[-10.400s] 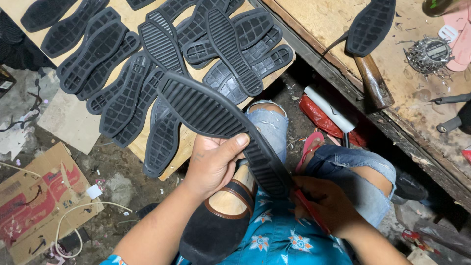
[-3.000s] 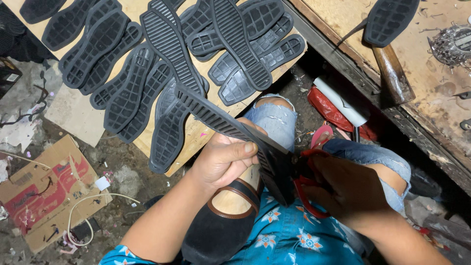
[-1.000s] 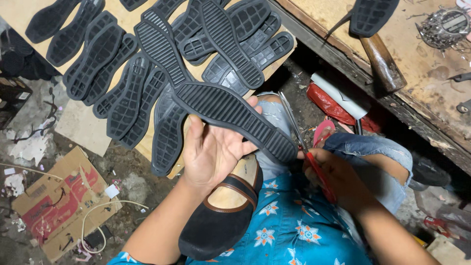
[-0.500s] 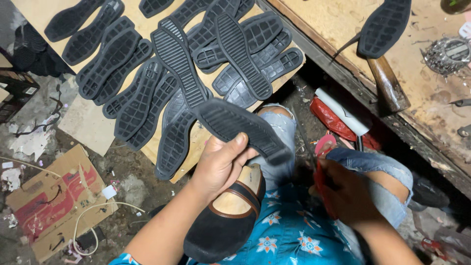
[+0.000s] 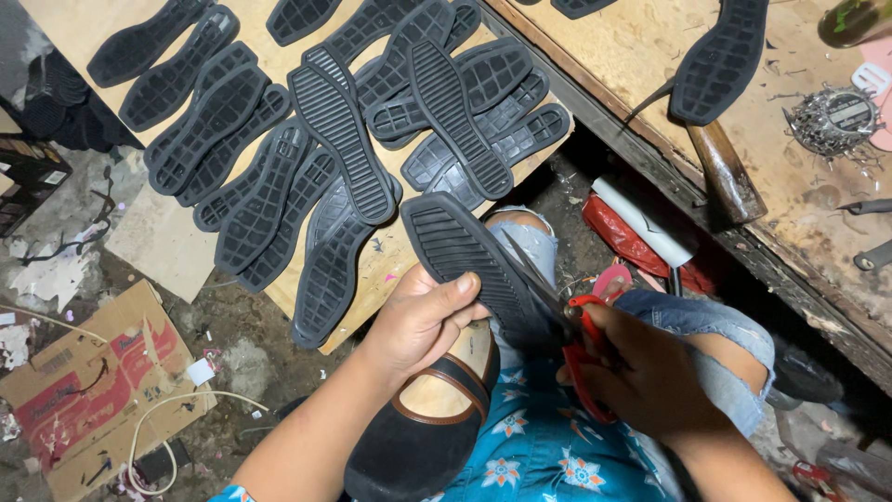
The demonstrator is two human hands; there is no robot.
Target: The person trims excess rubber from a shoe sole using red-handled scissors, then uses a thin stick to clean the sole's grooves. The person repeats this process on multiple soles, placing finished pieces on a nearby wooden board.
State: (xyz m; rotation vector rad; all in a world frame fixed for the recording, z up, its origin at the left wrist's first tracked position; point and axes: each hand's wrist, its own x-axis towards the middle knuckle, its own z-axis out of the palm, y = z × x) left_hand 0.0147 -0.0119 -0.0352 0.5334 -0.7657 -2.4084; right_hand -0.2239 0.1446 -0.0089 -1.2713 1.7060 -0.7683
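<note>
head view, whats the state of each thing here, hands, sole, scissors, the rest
left hand: gripping the black rubber sole, tread side up
right hand: closed around red-handled scissors
scissors: blades at the sole's edge
shoe: resting in the lap, opening upward
loose soles: laid overlapping on the board, tread up
hammer: lying flat on the workbench
cardboard box: flattened on the floor

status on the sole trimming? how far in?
Done, apparently: many black soles spread on the board. In hand: left hand holds one sole; right hand works red scissors along its edge. Left: can't tell which spread soles are trimmed.
</note>
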